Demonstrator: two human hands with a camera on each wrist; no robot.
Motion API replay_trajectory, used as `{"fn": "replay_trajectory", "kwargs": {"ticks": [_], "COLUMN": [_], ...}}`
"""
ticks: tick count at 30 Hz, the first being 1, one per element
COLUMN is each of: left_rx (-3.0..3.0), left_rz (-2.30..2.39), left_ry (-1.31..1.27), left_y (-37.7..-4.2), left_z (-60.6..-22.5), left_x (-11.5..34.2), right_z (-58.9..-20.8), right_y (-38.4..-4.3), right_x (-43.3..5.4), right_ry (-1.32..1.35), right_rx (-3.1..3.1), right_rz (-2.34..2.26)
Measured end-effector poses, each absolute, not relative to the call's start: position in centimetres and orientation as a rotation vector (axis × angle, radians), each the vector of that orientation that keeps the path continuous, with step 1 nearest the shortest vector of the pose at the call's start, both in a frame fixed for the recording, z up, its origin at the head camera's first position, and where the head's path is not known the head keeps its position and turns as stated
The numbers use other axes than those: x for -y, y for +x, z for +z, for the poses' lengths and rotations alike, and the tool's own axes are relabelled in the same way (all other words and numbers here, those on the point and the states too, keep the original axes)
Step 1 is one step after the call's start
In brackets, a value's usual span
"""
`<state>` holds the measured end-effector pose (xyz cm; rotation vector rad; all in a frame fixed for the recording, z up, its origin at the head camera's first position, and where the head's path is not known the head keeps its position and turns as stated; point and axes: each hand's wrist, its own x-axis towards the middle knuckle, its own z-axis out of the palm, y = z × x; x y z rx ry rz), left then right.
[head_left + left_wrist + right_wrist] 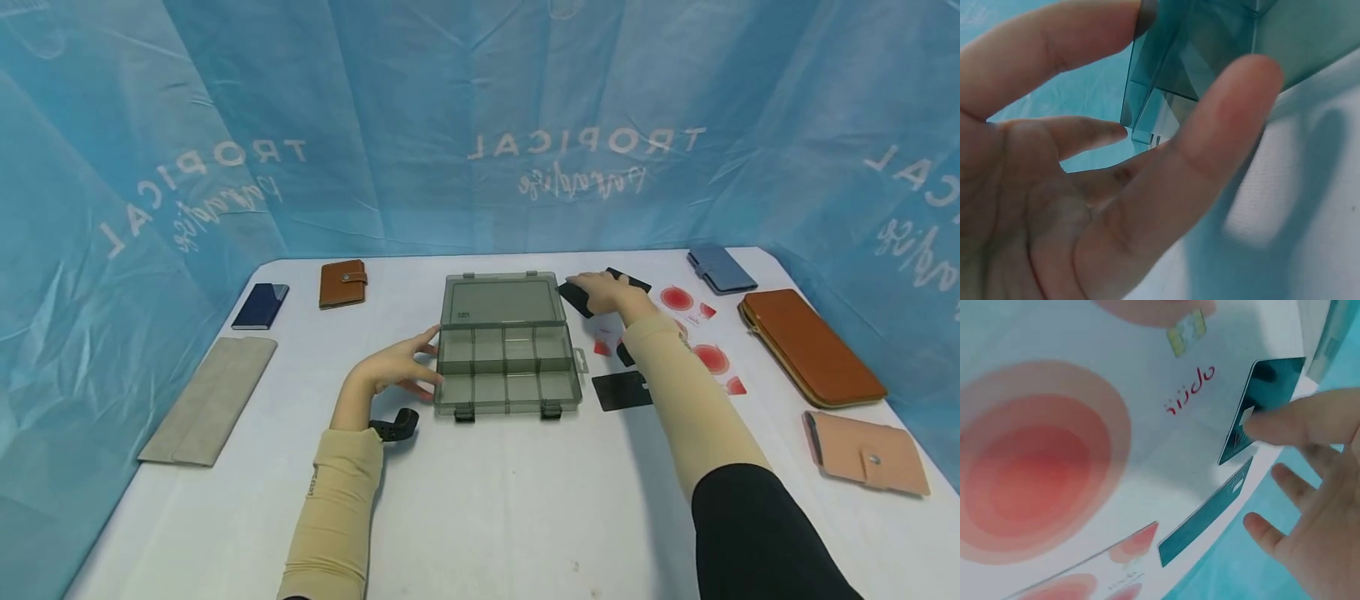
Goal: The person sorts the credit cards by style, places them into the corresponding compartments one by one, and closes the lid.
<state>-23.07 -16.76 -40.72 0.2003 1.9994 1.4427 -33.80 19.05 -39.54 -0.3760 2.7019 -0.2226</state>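
Note:
An open, see-through grey-green compartment box (504, 300) lies mid-table, its lid folded back and its compartments bare. My left hand (393, 364) is at the box's left side, fingers spread, with fingertips right at the wall. In the left wrist view, a finger overlaps the edge of the box (1147, 94). Beyond the box's right side, my right hand (603, 292) reaches over a black card (576, 300). The right wrist view shows its thumb touching the face of that card (1272, 381), the other fingers loose. A second black card (633, 282) lies just behind the hand.
Red-and-white cards (711, 358) and another black card (621, 392) lie right of the box. Farther right are a blue wallet (722, 269), a long brown wallet (813, 346) and a pink wallet (866, 452). Leftward are a brown wallet (342, 285), a navy cardholder (259, 307) and a grey sleeve (208, 400).

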Motion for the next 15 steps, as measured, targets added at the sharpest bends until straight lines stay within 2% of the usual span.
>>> {"fn": "replay_trajectory", "kwargs": {"ticks": [8, 15], "left_rx": [-2.006, -1.985], "left_rz": [1.425, 1.430], "left_ry": [0.185, 0.178], "left_y": [-23.0, -23.2], "left_z": [-41.0, -40.7], "left_x": [16.9, 17.1], "right_z": [-39.8, -38.5], "right_y": [-34.5, -34.3], "right_x": [-18.4, -18.8], "right_ry": [-0.428, -0.312], "right_rx": [-2.621, -2.636], "right_rz": [-0.186, -0.048]}}
